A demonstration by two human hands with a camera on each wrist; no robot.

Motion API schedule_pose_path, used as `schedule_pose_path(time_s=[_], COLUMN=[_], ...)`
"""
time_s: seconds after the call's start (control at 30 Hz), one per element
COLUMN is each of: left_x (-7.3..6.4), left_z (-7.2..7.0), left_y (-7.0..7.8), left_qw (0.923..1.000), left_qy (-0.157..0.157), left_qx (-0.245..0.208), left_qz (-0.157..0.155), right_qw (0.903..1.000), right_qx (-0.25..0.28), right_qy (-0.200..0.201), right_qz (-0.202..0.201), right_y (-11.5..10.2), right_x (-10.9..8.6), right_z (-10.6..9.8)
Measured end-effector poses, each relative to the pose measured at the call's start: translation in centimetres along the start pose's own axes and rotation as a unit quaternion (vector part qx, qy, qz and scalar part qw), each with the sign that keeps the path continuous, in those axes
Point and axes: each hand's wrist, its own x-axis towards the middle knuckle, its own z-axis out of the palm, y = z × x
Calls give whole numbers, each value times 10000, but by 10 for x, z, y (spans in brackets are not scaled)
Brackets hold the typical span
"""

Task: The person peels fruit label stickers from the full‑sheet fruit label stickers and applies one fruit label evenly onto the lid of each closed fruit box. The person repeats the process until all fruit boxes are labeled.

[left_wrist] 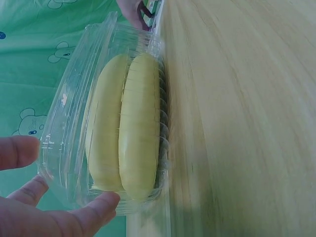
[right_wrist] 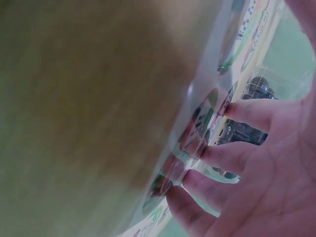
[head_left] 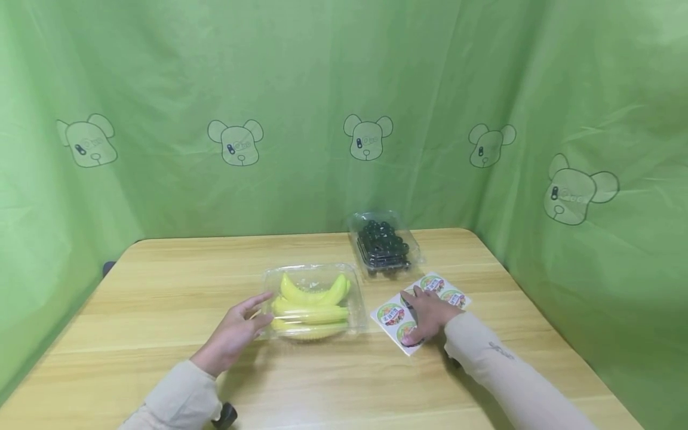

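Note:
A clear plastic clamshell box (head_left: 357, 304) holds yellow bananas (head_left: 317, 297) near the middle of the table. Beside its left end is my left hand (head_left: 228, 337), thumb and fingers apart. In the left wrist view, the thumb (left_wrist: 101, 205) meets the near corner of the box, with fingertips at the lid's edge. My right hand (head_left: 432, 313) lies spread over a white sheet of round fruit stickers (head_left: 391, 314). From the right wrist, its fingertips (right_wrist: 207, 153) are seen touching the printed stickers; part of the sheet is hidden under the hand.
Behind the sticker sheet stands another clear clamshell box (head_left: 395, 218) with dark grapes (head_left: 378, 239). The wooden table (head_left: 177, 280) is bordered by a green curtain (head_left: 301, 71) printed with bear heads, at the back and both sides.

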Motion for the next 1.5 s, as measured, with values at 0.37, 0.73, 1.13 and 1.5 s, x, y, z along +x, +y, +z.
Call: schedule_pose_path(time_s=[0.37,0.73,1.13,1.5], left_x=[1,1,0,1], left_z=[-1,-1,0,0], left_y=[-2,-2,-1,-2], left_qw=[10000,9999,9997,9996], left_qy=[-18,-37,-34,87], left_qx=[69,147,220,266], left_qz=[35,80,70,55], right_qw=[9999,9984,9973,9967], right_qx=[114,270,456,499], right_qy=[80,475,548,613], right_qz=[97,168,172,180], right_y=[6,11,11,12], right_x=[7,13,13,16], right_z=[3,3,2,3])
